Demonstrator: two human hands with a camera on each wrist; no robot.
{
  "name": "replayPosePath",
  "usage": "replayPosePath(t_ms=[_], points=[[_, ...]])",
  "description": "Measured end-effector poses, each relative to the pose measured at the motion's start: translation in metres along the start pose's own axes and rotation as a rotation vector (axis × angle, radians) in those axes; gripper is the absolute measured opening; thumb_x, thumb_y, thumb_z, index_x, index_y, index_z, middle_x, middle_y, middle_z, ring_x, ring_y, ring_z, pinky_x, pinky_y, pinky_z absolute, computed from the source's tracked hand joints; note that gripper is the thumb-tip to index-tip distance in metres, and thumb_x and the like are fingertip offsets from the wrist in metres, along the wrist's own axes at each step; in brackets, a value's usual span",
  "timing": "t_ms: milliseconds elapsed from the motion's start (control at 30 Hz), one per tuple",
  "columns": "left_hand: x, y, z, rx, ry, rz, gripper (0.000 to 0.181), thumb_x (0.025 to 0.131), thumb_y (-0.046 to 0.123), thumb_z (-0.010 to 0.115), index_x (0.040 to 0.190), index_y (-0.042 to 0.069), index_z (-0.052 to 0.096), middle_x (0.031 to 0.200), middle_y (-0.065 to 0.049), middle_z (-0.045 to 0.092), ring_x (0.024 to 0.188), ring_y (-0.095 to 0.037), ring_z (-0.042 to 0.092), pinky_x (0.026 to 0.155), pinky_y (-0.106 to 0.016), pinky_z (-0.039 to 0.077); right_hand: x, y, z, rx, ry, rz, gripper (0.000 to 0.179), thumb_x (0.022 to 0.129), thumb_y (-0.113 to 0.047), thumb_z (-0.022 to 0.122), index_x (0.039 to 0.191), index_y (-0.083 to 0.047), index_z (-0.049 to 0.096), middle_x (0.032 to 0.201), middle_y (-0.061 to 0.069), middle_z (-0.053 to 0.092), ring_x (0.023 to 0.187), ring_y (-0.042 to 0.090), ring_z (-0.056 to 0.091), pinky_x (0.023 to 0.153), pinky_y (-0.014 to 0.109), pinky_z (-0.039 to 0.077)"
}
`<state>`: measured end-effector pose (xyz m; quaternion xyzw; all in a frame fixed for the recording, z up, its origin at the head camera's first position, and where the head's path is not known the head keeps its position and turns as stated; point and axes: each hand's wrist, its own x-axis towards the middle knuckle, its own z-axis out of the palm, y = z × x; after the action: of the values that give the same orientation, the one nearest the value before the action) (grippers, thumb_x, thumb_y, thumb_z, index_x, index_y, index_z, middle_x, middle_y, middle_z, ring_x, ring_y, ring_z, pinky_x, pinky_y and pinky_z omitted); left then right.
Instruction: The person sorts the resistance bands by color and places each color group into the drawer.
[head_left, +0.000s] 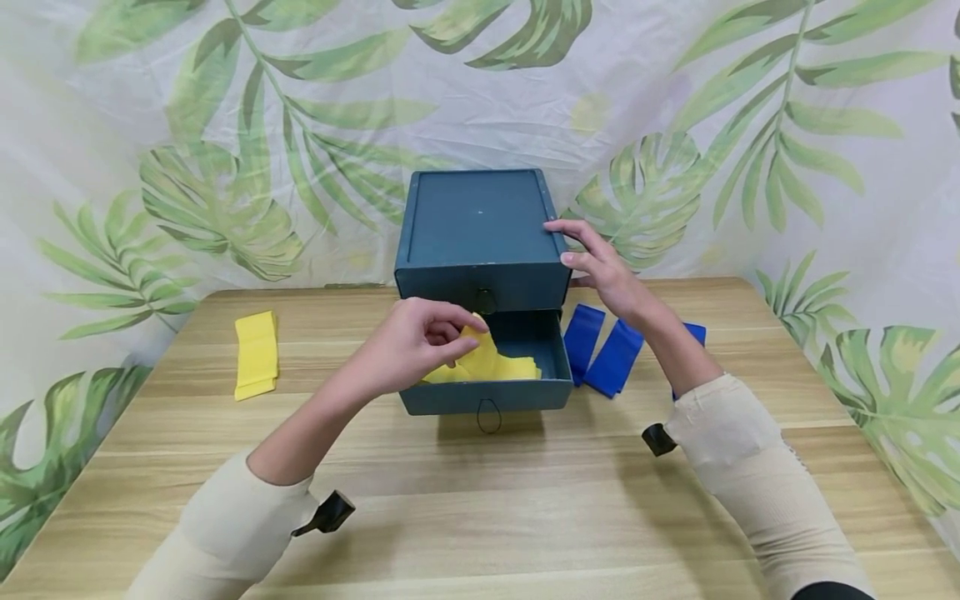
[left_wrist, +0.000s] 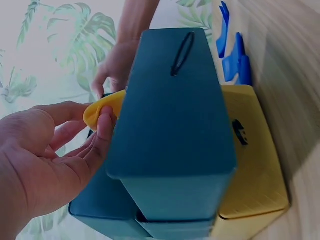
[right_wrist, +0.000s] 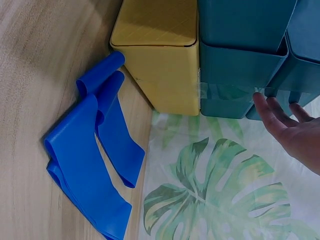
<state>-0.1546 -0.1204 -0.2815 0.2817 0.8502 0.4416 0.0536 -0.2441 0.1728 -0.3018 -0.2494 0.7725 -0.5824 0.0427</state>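
My left hand [head_left: 408,346] pinches one end of a yellow elastic band [head_left: 480,360] between thumb and fingers. The rest of the band lies folded in the pulled-out lower drawer [head_left: 442,402] of a dark teal drawer box [head_left: 480,217]. In the left wrist view, the band [left_wrist: 106,107] is bent over between thumb and fingertips at the drawer's side. With spread fingers, my right hand [head_left: 611,279] touches the box's right side and top edge. That drawer has a thin black loop handle [head_left: 489,417]; the upper drawer is pushed in.
Another folded yellow band [head_left: 257,354] lies on the wooden table [head_left: 420,525] at the left. Folded blue bands [head_left: 615,358] lie right of the box. Both wrist views show a yellow drawer unit [right_wrist: 160,75] beneath the teal ones. A leaf-print cloth [head_left: 300,125] hangs behind.
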Motion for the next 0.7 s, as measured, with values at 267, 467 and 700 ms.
replayPosePath(t_ms=[267, 467, 700], points=[[-0.005, -0.011, -0.002, 0.061, 0.008, 0.013, 0.022, 0.095, -0.001, 0.071, 0.116, -0.004, 0.076, 0.097, -0.011, 0.076, 0.066, -0.026, 0.064, 0.062, -0.026, 0.054, -0.001, 0.0, 0.0, -0.003, 0.0, 0.009, 0.058, 0.103, -0.027, 0.041, 0.158, -0.01, 0.036, 0.17, 0.01, 0.018, 0.143, 0.041, 0.038, 0.11, 0.069, 0.035], [-0.006, -0.017, -0.002, 0.147, 0.018, 0.017, 0.018, 0.095, -0.001, 0.071, 0.113, -0.003, 0.075, 0.103, -0.013, 0.071, 0.074, -0.018, 0.063, 0.066, -0.028, 0.055, -0.001, 0.0, 0.0, 0.004, 0.003, 0.012, 0.058, 0.103, -0.027, 0.041, 0.158, -0.01, 0.036, 0.17, 0.01, 0.018, 0.142, 0.041, 0.039, 0.11, 0.069, 0.035], [-0.006, -0.017, 0.003, 0.271, 0.0, 0.012, 0.018, 0.095, 0.001, 0.072, 0.113, -0.003, 0.076, 0.1, -0.012, 0.067, 0.074, -0.017, 0.062, 0.069, -0.031, 0.055, 0.0, -0.001, 0.001, 0.008, 0.001, 0.008, 0.058, 0.103, -0.026, 0.041, 0.158, -0.009, 0.035, 0.17, 0.01, 0.017, 0.142, 0.042, 0.038, 0.111, 0.07, 0.034]])
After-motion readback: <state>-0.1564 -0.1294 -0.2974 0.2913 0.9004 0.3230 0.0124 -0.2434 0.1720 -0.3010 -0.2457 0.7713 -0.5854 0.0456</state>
